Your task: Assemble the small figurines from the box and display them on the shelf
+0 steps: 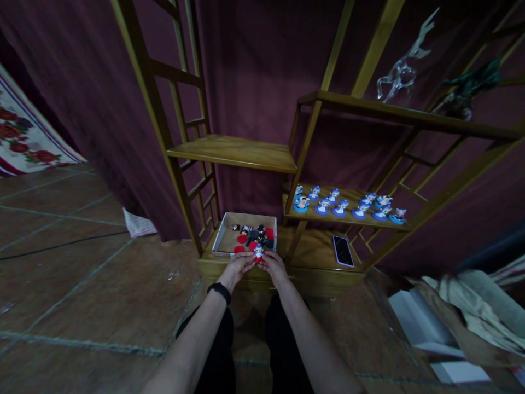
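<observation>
From where I stand, the grip is pinched: the left hand [240, 265] and the right hand [273, 264] together hold a small white-and-purple figurine [258, 251], upright, with red at its bottom. It is at the near edge of a shallow pale cardboard box [223, 239], where dark figurines [261, 232] and round red discs [241, 239] lie. In my opinion, light, even pressure low on the figurine would work best, sparing its head. Both forearms stretch forward, converging, with fingertips facing each other.
</observation>
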A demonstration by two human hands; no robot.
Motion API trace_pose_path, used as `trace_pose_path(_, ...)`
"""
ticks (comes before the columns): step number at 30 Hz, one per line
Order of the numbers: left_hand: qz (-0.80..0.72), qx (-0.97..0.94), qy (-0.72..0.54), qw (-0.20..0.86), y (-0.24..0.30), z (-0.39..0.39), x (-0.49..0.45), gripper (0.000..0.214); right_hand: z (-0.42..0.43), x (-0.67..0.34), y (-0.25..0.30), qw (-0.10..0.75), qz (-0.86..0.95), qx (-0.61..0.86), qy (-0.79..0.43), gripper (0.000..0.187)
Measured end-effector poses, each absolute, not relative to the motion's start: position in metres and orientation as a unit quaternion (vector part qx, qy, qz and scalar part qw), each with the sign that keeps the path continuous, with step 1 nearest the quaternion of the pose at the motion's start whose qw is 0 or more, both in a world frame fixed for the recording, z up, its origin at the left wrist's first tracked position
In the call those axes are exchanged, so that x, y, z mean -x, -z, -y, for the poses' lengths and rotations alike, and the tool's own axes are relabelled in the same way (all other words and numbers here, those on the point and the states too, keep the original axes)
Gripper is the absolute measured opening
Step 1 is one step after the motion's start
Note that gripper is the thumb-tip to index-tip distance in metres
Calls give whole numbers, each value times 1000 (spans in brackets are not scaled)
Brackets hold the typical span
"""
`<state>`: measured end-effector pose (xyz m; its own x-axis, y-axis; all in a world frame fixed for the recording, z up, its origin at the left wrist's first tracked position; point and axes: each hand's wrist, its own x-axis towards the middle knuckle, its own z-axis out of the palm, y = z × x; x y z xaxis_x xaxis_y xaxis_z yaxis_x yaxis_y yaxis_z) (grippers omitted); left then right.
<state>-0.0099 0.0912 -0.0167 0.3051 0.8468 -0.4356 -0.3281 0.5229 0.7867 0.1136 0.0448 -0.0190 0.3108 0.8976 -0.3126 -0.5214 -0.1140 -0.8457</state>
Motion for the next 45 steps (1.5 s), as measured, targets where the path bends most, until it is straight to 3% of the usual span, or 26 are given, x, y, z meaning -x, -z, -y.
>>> trace_pose_path(16,-449,-305,-389,744,17,-85,24,11,-37,-110,16,571,231,514,-597,29)
trace_pose_path(29,-429,-306,-378,761,24,-81,22,13,-36,-109,13,561,193,550,-588,16)
trace_pose_path(45,-419,-230,-408,778,24,-86,20,4,-35,-108,13,569,211,508,-611,23)
